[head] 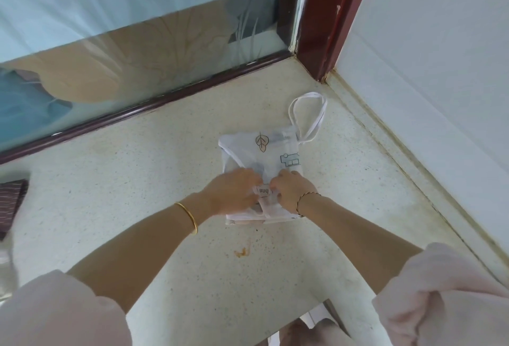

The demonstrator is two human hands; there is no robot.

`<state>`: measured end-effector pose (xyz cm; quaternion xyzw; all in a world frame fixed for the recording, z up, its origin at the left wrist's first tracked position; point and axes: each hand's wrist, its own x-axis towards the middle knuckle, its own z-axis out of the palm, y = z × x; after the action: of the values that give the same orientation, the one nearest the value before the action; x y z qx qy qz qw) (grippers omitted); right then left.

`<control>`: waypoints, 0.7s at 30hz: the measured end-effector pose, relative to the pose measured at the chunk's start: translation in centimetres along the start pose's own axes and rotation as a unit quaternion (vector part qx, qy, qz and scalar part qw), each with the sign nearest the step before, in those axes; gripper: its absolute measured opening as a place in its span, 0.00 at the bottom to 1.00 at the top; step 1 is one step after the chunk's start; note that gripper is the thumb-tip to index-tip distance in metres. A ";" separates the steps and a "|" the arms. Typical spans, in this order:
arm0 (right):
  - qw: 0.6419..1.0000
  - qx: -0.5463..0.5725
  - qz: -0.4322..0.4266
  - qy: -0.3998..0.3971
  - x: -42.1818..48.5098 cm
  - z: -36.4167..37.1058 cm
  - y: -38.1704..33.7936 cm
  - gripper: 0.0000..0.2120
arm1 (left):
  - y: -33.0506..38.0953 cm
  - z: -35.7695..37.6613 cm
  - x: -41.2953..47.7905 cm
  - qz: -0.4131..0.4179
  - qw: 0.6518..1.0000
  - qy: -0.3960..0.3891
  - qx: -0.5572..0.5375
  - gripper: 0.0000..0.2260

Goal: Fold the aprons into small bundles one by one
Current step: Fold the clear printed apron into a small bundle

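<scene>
Nearest you, an orange stain marks the table; drag the apron back and it may pick that up. Your left hand and right hand meet on its near fold, fingers curled, pinching the thin cloth. Ease off and the slippery-looking layers could spring open. Beyond, the strap loop lies outside the bundle and could snag.

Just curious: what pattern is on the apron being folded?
The apron is translucent white with a brown leaf and teal building drawing, head view.
</scene>
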<state>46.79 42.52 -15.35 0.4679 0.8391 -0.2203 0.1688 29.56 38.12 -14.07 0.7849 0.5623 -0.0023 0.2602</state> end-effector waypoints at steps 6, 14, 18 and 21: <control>0.999 0.026 0.003 -0.027 0.6 -0.9 -0.3 0.15 | -7.4 -4.1 0.4 -0.487 0.760 0.186 -0.387 0.18; 0.998 -0.066 -0.001 -0.003 0.9 -0.2 0.2 0.25 | -5.4 -1.4 0.2 -0.232 0.942 0.231 -0.078 0.26; 0.996 -0.089 -0.004 -0.003 0.6 0.5 0.9 0.36 | -2.2 1.4 1.1 0.031 0.981 0.099 0.163 0.24; 0.997 -0.076 -0.019 -0.006 0.3 0.6 1.2 0.40 | -2.2 3.0 0.9 0.035 0.968 -0.022 0.247 0.28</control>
<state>47.72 42.97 -16.22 0.4360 0.8611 -0.1626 0.2048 28.80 38.18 -17.84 0.8438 0.5108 -0.1491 0.0700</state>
